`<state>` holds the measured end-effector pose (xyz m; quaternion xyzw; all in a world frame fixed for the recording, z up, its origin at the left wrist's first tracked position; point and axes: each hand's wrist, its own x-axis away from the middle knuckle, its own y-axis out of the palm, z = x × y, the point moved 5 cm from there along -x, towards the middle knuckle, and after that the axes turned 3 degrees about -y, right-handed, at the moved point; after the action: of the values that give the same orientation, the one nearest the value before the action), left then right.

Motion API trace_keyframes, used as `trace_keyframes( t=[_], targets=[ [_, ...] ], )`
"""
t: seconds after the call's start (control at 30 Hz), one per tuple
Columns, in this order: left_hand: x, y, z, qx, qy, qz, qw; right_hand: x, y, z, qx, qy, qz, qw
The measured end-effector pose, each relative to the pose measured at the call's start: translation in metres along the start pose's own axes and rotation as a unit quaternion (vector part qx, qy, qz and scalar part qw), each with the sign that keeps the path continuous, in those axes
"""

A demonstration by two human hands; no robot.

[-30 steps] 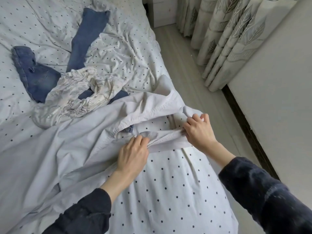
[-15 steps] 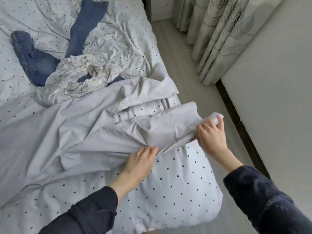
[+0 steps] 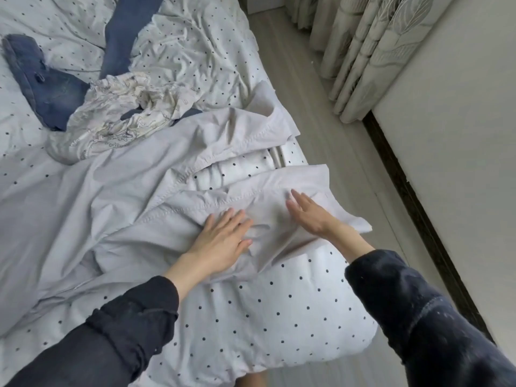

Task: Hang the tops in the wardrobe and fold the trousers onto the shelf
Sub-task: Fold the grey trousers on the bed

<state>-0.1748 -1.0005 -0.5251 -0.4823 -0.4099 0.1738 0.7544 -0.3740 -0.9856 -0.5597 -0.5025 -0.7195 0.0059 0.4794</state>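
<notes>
Both hands (image 3: 268,227) have let go, fingers now flat on pale grey trousers (image 3: 173,177), waistband spread on dotted bedding (image 3: 279,317)

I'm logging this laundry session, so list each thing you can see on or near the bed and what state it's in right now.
Grey garment: spread out on the bed, rumpled, not folded.
Jeans: lying unfolded, partly under the patterned top.
Patterned top: crumpled in a heap.
Left hand: flat, pressing on the grey garment.
Right hand: fingers straight, on the grey garment.
Curtains: drawn, hanging to the floor.
</notes>
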Motion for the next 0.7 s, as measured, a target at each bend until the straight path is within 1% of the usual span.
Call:
trace_keyframes(
  t=[0.03,0.07,0.1,0.13,0.17,0.2,0.23,0.27,0.33,0.37,0.4,0.43,0.47,0.5,0.57,0.6,0.63,0.67,0.7],
  targets=[
    [0.000,0.001,-0.003,-0.015,0.010,0.021,1.000,-0.005,0.009,-0.001,0.020,0.015,-0.043,0.999],
    [-0.002,-0.003,-0.007,-0.038,0.013,0.068,0.997,-0.008,0.015,-0.001,0.052,0.030,-0.071,0.996],
    [-0.005,-0.013,-0.015,-0.059,0.008,0.128,0.990,-0.011,0.015,-0.002,0.090,0.041,-0.063,0.993],
    [-0.009,-0.023,-0.023,-0.070,-0.009,0.193,0.979,-0.011,0.010,-0.005,0.124,0.048,-0.016,0.991],
    [-0.012,-0.038,-0.032,-0.079,-0.031,0.233,0.969,-0.012,0.000,-0.011,0.155,0.051,0.055,0.985],
    [-0.016,-0.052,-0.040,-0.092,-0.045,0.264,0.959,-0.016,-0.009,-0.016,0.178,0.044,0.124,0.975],
    [-0.023,-0.064,-0.048,-0.106,-0.056,0.276,0.954,-0.019,-0.019,-0.025,0.181,0.024,0.179,0.967],
    [-0.030,-0.069,-0.056,-0.124,-0.066,0.277,0.951,-0.024,-0.024,-0.031,0.156,0.002,0.224,0.962],
    [-0.045,-0.068,-0.071,-0.138,-0.087,0.245,0.956,-0.039,-0.040,-0.048,0.109,-0.046,0.307,0.944],
    [-0.052,-0.063,-0.077,-0.132,-0.093,0.231,0.959,-0.050,-0.048,-0.057,0.120,-0.083,0.352,0.925],
    [-0.055,-0.057,-0.080,-0.127,-0.092,0.227,0.961,-0.059,-0.053,-0.066,0.159,-0.115,0.382,0.903],
    [-0.057,-0.052,-0.084,-0.126,-0.090,0.231,0.961,-0.072,-0.057,-0.074,0.219,-0.142,0.394,0.881],
    [-0.056,-0.050,-0.084,-0.121,-0.085,0.241,0.959,-0.081,-0.059,-0.080,0.290,-0.158,0.381,0.863],
    [-0.055,-0.050,-0.086,-0.114,-0.081,0.257,0.956,-0.093,-0.059,-0.086,0.355,-0.160,0.344,0.854],
    [-0.050,-0.055,-0.087,-0.102,-0.073,0.292,0.948,-0.110,-0.059,-0.093,0.429,-0.153,0.291,0.841],
    [-0.046,-0.060,-0.087,-0.093,-0.071,0.307,0.945,-0.115,-0.061,-0.096,0.435,-0.137,0.284,0.844],
    [-0.043,-0.065,-0.087,-0.082,-0.077,0.322,0.940,-0.119,-0.065,-0.097,0.417,-0.119,0.289,0.853],
    [-0.040,-0.070,-0.087,-0.063,-0.087,0.336,0.936,-0.120,-0.070,-0.098,0.386,-0.106,0.302,0.865],
    [-0.036,-0.076,-0.087,-0.040,-0.098,0.350,0.931,-0.117,-0.075,-0.097,0.357,-0.103,0.327,0.869]
  ],
)
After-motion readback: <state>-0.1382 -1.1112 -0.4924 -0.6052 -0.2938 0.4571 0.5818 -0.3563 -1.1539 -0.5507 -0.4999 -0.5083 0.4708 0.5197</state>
